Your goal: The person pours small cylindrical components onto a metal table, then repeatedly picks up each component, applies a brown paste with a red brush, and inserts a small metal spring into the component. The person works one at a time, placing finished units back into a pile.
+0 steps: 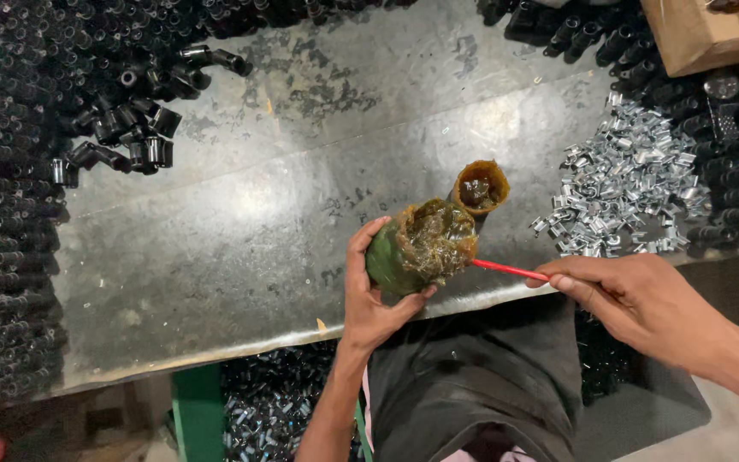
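Grease fills the green tub (pixel 410 251) that our left hand (pixel 369 295) grasps, tilted at the metal table's (pixel 241 222) near edge; our right hand (pixel 635 295) pinches a red stick (pixel 508 269), tip in the tub; a smaller greasy cup (pixel 481 186) stands just behind, silver clips (pixel 626 184) heaped to its right

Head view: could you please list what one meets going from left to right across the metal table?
Black tube fittings → left hand → green tub → small grease-filled cup → red stick → silver clips → right hand.
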